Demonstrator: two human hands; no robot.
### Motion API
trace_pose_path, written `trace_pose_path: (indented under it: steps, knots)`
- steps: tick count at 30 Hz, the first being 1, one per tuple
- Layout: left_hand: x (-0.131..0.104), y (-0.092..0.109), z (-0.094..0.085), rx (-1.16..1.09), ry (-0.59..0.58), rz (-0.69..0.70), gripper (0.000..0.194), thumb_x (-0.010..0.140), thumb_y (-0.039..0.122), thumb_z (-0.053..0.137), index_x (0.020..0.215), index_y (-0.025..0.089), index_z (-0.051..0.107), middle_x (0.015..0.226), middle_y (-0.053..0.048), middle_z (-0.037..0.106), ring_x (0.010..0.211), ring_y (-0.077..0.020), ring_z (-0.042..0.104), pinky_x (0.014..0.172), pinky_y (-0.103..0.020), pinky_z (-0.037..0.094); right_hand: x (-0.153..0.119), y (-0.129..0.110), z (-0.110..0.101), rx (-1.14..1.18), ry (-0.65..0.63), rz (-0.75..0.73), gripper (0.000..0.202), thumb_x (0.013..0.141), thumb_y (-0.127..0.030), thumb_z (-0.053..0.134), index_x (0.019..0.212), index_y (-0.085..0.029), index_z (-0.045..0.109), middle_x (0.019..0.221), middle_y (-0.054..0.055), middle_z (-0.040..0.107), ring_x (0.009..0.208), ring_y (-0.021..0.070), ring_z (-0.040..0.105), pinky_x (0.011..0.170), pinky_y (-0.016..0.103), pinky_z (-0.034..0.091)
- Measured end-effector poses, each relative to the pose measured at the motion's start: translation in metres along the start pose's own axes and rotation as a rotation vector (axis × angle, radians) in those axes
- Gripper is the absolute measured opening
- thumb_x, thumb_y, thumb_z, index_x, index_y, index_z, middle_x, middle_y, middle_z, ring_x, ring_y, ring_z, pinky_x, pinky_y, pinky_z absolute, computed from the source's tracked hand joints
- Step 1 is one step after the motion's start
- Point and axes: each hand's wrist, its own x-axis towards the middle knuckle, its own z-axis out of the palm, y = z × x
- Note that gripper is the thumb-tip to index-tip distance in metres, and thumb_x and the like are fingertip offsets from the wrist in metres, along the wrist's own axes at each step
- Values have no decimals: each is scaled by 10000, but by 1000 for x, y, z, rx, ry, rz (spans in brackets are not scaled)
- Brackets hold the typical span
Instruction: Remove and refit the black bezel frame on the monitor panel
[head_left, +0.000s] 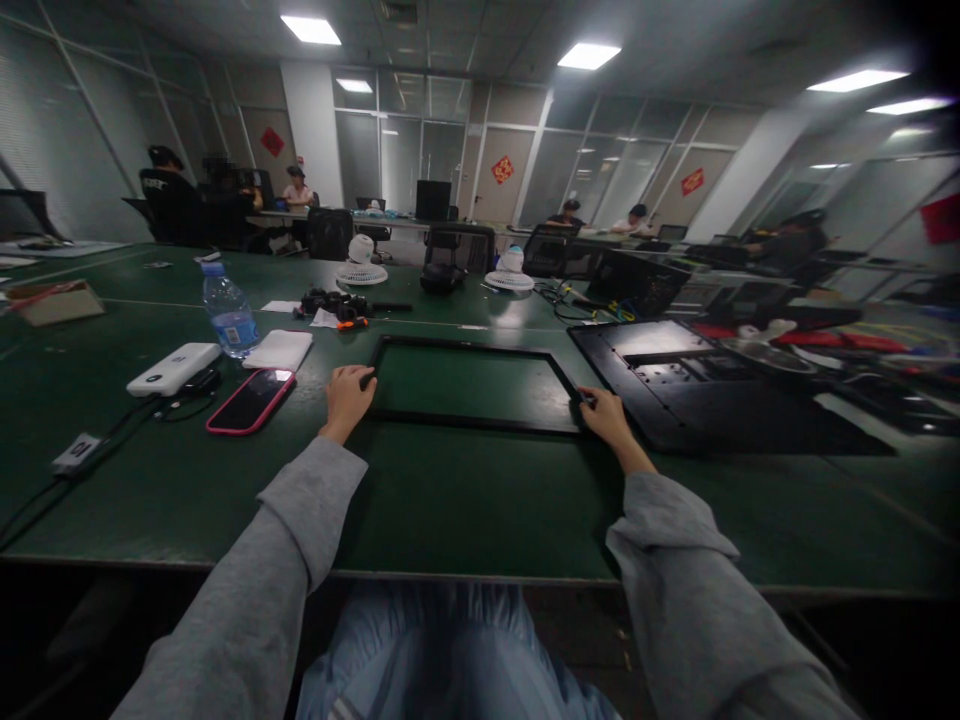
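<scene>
A thin black rectangular frame (480,422), like a monitor bezel, lies or hovers just over the green table in front of me; I cannot tell whether it touches the top. Through its opening the green surface shows. My left hand (349,398) is closed around its left side, and my right hand (607,418) grips its right side. Close by on the right lies a large flat black panel (697,400) with a cut-out section, its left edge near my right hand. A phone with a pink-red case (251,402) rests left of my left hand.
On the left of the green table (480,510) are a water bottle (229,318), white power bank (174,369), cables, a white pad (278,349) and a cardboard box (56,301). Two white fans (361,262) stand farther back. Cluttered parts and a red cloth (847,340) lie right. People sit beyond.
</scene>
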Motion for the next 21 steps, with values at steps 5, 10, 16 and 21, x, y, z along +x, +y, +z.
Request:
trace_pose_path:
  steps: [5, 10, 16, 21]
  knots:
    - [-2, 3, 1, -38, -78, 69, 243, 977, 355, 650, 1163, 304, 798, 1342, -67, 738, 1360, -318, 546, 1148, -555, 438, -9, -9, -7, -37, 33, 95, 458, 840, -214, 562, 1245, -194, 774, 1252, 166, 718, 1211, 369, 578, 1034, 592, 472]
    - [-7, 8, -2, -82, -227, 119, 273, 980, 444, 666, 1193, 328, 793, 1373, -50, 729, 1380, -307, 544, 1155, -545, 422, -12, -14, -10, -5, 33, 146, 407, 878, -245, 563, 1230, -215, 767, 1213, 149, 712, 1202, 353, 544, 1033, 634, 438]
    - [-21, 19, -8, -50, -403, 221, 388, 885, 624, 753, 1179, 373, 796, 1433, -39, 690, 1431, -358, 486, 1166, -632, 342, -10, -11, -27, -9, 190, 238, 469, 924, -351, 529, 1336, -199, 695, 1396, 200, 575, 1345, 404, 400, 1092, 674, 327]
    - [-18, 15, -5, -25, -410, 254, 360, 827, 624, 807, 984, 300, 804, 1329, -48, 732, 1320, -348, 576, 1125, -583, 389, -13, 19, -53, 26, 487, 444, 650, 907, -278, 477, 1536, -113, 497, 1525, 321, 414, 1485, 501, 282, 1104, 780, 284]
